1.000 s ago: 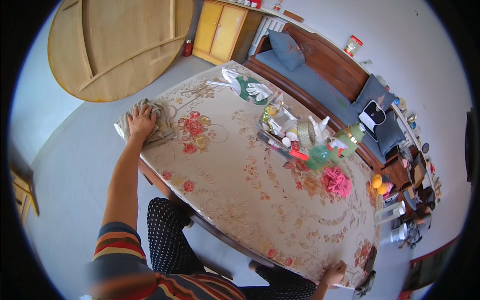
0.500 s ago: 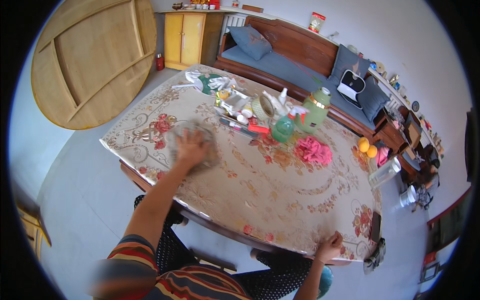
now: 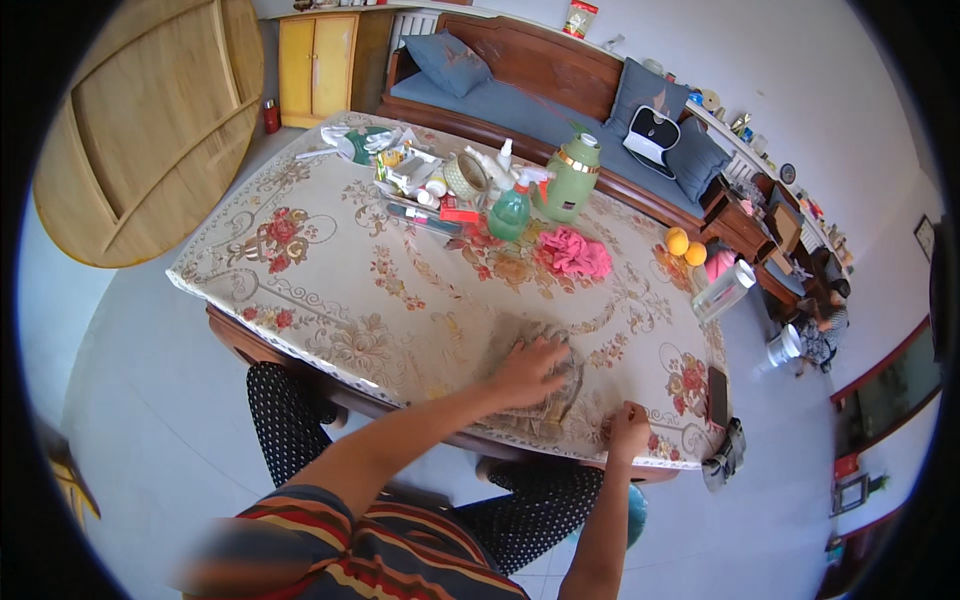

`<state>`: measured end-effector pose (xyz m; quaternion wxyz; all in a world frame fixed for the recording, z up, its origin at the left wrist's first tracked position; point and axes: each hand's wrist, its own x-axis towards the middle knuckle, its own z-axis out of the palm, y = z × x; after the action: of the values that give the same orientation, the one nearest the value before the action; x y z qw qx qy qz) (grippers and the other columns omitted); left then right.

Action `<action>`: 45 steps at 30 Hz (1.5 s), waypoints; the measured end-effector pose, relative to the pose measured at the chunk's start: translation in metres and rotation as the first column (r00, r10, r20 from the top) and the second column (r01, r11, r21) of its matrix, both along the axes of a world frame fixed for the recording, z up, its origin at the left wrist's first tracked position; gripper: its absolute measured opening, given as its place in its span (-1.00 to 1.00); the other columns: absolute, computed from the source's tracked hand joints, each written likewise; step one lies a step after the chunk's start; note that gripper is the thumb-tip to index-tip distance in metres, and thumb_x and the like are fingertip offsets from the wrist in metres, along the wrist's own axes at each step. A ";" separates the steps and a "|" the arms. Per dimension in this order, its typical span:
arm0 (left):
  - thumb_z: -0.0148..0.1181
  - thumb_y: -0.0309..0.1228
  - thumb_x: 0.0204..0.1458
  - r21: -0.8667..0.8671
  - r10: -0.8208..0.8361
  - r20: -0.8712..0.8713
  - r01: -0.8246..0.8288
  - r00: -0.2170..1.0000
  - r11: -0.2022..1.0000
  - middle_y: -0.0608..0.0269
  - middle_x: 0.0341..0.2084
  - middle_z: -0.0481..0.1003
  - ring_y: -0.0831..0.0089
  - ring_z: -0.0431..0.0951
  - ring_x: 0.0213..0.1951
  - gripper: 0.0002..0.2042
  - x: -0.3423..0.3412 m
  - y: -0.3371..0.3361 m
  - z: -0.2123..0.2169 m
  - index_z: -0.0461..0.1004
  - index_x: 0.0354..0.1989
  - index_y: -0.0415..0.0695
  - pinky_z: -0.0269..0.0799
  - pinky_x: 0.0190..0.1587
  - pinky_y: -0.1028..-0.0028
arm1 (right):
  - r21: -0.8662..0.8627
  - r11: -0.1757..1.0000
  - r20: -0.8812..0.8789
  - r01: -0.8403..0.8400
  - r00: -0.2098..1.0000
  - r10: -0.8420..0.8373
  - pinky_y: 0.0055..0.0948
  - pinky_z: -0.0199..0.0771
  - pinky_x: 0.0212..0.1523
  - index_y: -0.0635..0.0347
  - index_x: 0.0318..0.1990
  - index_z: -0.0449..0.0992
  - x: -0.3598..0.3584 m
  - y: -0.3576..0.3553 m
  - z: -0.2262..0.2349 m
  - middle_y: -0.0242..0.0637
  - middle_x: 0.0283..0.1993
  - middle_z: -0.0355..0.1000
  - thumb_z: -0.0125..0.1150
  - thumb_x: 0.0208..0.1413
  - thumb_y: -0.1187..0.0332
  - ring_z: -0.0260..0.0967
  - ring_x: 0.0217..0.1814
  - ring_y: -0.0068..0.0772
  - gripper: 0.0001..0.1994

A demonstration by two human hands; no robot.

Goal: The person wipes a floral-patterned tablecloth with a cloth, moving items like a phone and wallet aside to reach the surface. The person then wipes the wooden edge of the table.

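My left hand point(image 3: 528, 368) presses flat on a grey-brown cloth point(image 3: 555, 390) lying on the flowered tablecloth point(image 3: 400, 300), near the table's front right edge. My right hand point(image 3: 628, 430) rests closed on the table's front edge, just right of the cloth, with nothing seen in it. Both forearms come up from the lower edge.
A green spray bottle point(image 3: 511, 210), a green flask point(image 3: 573, 178), a pink rag point(image 3: 573, 253), two oranges point(image 3: 686, 246), a clear jar point(image 3: 724, 291), a dark phone point(image 3: 717, 396) and small clutter stand on the far and right parts. A wooden sofa point(image 3: 540, 80) is behind.
My left hand has slid the cloth from the table's far left corner across to the front right. My right hand has stayed on the front edge.
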<state>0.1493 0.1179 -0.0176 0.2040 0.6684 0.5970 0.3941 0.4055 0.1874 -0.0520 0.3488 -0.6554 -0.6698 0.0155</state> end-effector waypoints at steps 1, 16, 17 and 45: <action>0.04 -0.17 0.15 0.064 -0.012 0.245 -0.004 0.969 0.998 0.14 0.25 0.22 0.23 0.20 0.27 -0.50 -0.012 -0.004 0.005 0.24 0.23 -0.12 0.10 0.28 0.19 | -0.043 0.998 -0.113 -0.039 0.993 0.033 -0.30 0.45 -0.44 0.17 -0.04 0.50 0.003 0.000 -0.001 -0.16 -0.47 0.50 0.12 0.08 0.32 0.49 -0.47 -0.18 -0.71; 0.03 -0.30 0.22 0.222 0.677 0.592 -0.896 0.438 0.385 0.44 -0.74 0.25 0.69 0.15 -0.63 -0.60 -0.307 -0.197 -0.028 0.25 -0.69 -0.18 0.13 -0.56 0.56 | -0.256 0.839 0.342 -0.481 0.767 0.544 0.20 -0.28 0.35 0.10 0.24 0.27 -0.212 -0.040 0.035 -0.01 0.39 0.01 0.02 0.13 -0.04 -0.26 0.47 0.17 -0.40; 0.04 -0.31 0.22 0.183 0.691 0.605 -0.913 0.397 0.364 0.42 -0.74 0.27 0.69 0.17 -0.63 -0.59 -0.315 -0.204 -0.032 0.24 -0.70 -0.19 0.16 -0.56 0.54 | -0.259 0.854 0.342 -0.452 0.784 0.518 0.22 -0.32 0.35 0.09 0.26 0.24 -0.218 -0.032 0.033 -0.02 0.40 -0.02 -0.01 0.13 -0.06 -0.29 0.48 0.16 -0.38; 0.01 -0.31 0.21 0.407 0.934 -0.011 -0.852 0.356 0.329 0.05 -0.79 0.27 0.28 0.18 -0.74 -0.63 -0.311 -0.195 -0.043 0.30 -0.65 -0.23 0.13 -0.62 0.25 | -0.067 0.558 0.235 -0.827 0.530 0.815 0.28 -0.23 0.32 -0.06 0.12 0.42 -0.340 0.016 0.021 -0.27 0.29 0.20 0.07 0.07 0.03 -0.09 0.44 -0.03 -0.53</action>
<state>-0.1618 -0.0767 -0.0609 -0.2398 0.2907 0.8101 0.4491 0.0658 0.2033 -0.0310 0.2344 -0.2513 -0.9356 0.0809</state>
